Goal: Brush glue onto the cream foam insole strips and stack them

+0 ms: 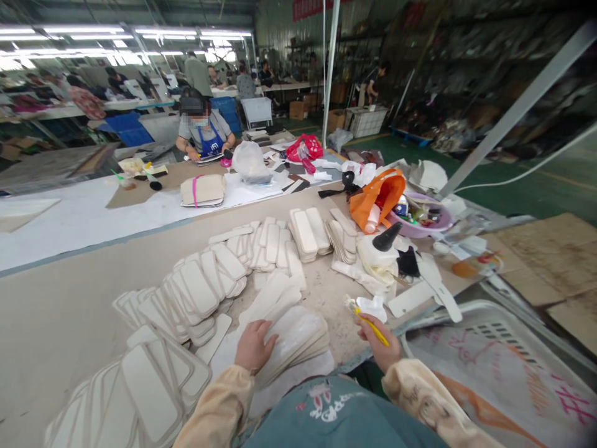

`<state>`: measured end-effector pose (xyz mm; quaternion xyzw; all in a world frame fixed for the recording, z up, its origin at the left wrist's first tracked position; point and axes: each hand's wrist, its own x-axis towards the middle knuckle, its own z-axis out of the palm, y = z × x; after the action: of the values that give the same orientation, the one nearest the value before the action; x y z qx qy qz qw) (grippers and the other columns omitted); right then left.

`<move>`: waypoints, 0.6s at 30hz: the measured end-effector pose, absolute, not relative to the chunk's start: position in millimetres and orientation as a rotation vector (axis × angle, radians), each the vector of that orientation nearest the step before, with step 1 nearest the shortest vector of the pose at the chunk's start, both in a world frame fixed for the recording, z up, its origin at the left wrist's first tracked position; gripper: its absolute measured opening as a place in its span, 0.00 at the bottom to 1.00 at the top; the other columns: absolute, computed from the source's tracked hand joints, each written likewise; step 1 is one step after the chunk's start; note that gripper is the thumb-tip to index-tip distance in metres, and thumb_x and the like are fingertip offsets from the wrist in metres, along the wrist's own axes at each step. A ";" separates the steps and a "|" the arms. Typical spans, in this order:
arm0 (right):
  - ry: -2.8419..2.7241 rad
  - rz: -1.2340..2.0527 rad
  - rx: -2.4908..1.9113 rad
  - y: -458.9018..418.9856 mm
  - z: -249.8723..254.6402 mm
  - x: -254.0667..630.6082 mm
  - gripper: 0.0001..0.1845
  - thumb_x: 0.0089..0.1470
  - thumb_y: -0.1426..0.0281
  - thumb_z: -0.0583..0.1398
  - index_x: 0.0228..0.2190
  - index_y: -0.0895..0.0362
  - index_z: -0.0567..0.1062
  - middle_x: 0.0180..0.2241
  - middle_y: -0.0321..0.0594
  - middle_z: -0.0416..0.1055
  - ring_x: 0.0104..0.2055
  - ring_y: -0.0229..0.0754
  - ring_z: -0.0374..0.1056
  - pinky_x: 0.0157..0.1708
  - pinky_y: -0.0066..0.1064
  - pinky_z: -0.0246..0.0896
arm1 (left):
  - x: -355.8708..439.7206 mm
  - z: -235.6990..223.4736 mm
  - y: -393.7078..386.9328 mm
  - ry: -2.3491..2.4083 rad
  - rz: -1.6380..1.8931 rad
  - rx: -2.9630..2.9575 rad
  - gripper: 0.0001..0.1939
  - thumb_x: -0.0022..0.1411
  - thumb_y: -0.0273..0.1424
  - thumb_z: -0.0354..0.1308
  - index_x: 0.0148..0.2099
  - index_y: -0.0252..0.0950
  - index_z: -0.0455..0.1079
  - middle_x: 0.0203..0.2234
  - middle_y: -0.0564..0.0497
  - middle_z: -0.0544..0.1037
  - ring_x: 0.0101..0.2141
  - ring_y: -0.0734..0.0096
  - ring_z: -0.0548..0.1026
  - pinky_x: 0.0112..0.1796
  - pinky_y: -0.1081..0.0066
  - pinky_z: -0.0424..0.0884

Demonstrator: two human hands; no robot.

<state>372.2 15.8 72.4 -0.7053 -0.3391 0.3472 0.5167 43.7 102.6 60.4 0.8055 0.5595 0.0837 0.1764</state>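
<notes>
My right hand (385, 353) is closed around the yellow handle of a small brush (374, 328). The brush's pale, coated-looking bristles point up and left, over the table near a crumpled white scrap (372, 306). At the table's front edge, my left hand (254, 346) rests on the left side of a fanned stack of white, rounded panels (298, 336). Its fingers lie flat with the thumb apart, holding nothing. Overlapping rows of similar off-white panels (191, 286) spread to the left, and larger ones (149, 382) lie at the lower left.
Behind the panels stand an orange bag (373, 199) and a lilac basin (422, 229) of small items. A white bottle with a black nozzle (387, 239) is nearer. To my right is a plastic crate (471, 317). Across the table, a person in a blue apron (208, 140) works.
</notes>
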 end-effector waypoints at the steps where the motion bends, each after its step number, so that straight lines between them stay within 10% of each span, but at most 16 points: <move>1: -0.800 0.818 -1.697 14.1 72.7 371.1 0.27 0.48 0.50 0.59 0.40 0.58 0.74 0.33 0.43 0.75 0.27 0.39 0.69 0.31 0.34 0.70 | 57.8 62.4 102.7 1.496 0.189 2.303 0.24 0.57 0.41 0.54 0.54 0.36 0.66 0.47 0.43 0.73 0.48 0.59 0.69 0.51 0.63 0.64; 6: -0.753 0.880 -1.619 7.9 75.3 366.1 0.25 0.47 0.50 0.61 0.37 0.58 0.74 0.33 0.44 0.75 0.26 0.39 0.68 0.30 0.34 0.69 | 123.6 65.9 99.9 1.319 -0.150 2.322 0.52 0.41 0.45 0.63 0.65 0.31 0.49 0.56 0.33 0.63 0.55 0.43 0.60 0.54 0.50 0.54; 13: -0.242 1.325 -1.113 11.2 91.9 387.0 0.20 0.48 0.54 0.63 0.35 0.56 0.75 0.26 0.40 0.75 0.23 0.33 0.66 0.24 0.23 0.63 | 142.3 48.8 93.4 1.309 -0.333 2.363 0.48 0.45 0.30 0.56 0.67 0.34 0.40 0.54 0.39 0.66 0.52 0.52 0.63 0.55 0.50 0.50; 18: 0.090 1.564 -0.748 19.0 103.0 402.3 0.14 0.47 0.58 0.65 0.32 0.55 0.75 0.22 0.35 0.70 0.20 0.29 0.62 0.20 0.18 0.61 | 134.4 48.1 90.4 1.364 -0.231 2.369 0.43 0.50 0.37 0.55 0.66 0.36 0.45 0.58 0.41 0.63 0.56 0.52 0.61 0.56 0.49 0.51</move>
<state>402.3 19.0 103.0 -0.3286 0.0396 0.6873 0.6465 134.4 90.4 48.1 0.8464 0.4874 -0.0826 0.1980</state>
